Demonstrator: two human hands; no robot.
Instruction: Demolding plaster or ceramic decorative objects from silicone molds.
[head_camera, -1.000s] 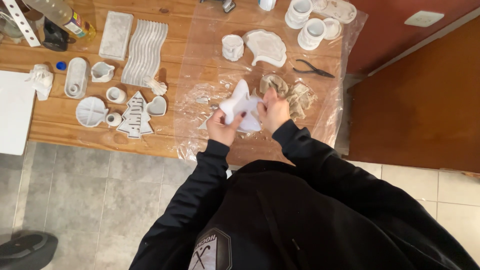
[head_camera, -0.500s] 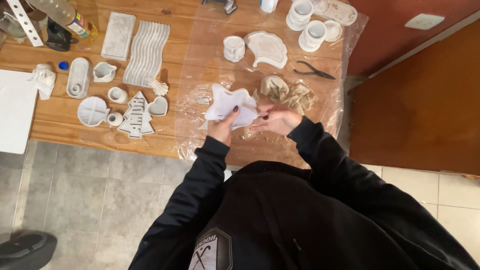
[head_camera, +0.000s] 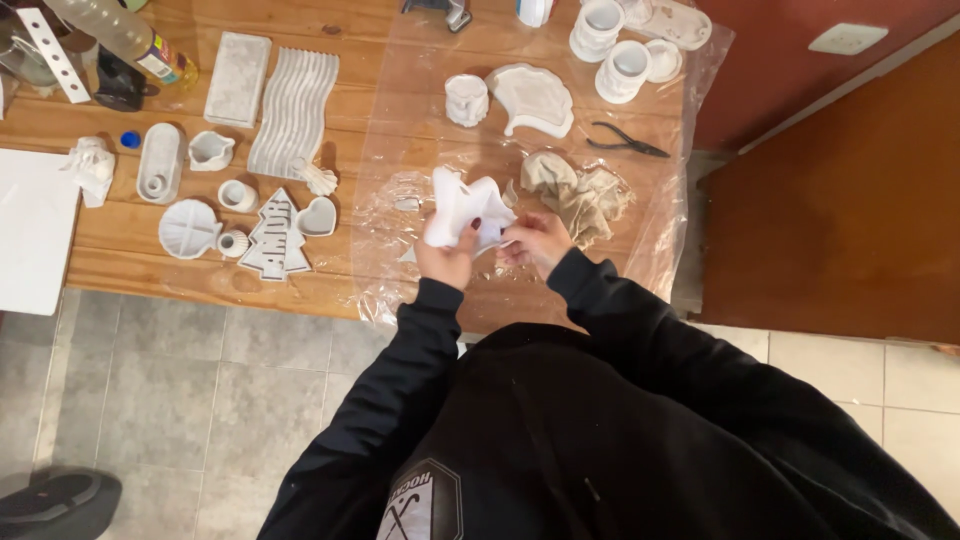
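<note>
White plaster piece (head_camera: 462, 205) gripped by both hands, left (head_camera: 447, 252) and right (head_camera: 535, 240); one pliers (head_camera: 625, 142) nearby.

- tabletop (head_camera: 130, 270): warm orange-brown wood, visible grain
- plastic sheet (head_camera: 400, 100): clear, glossy, crinkled
- star-shaped cast piece (head_camera: 462, 205) in left hand (head_camera: 447, 255): plain white
- left hand thumbnail: dark red polish
- rag (head_camera: 580, 195): beige-tan, mottled
- pliers (head_camera: 625, 143): black
- wavy tray (head_camera: 292, 112): off-white, ribbed wave pattern
- tree-shaped piece (head_camera: 275, 238), heart dish (head_camera: 317, 217), shell-shaped plate (head_camera: 533, 98), cups (head_camera: 612, 45): all white
- bottle cap (head_camera: 130, 140): blue
- sleeves (head_camera: 400, 390): black
- floor (head_camera: 150, 400): grey tiles, light grout
- cabinet (head_camera: 830, 210): dark red-brown
</note>
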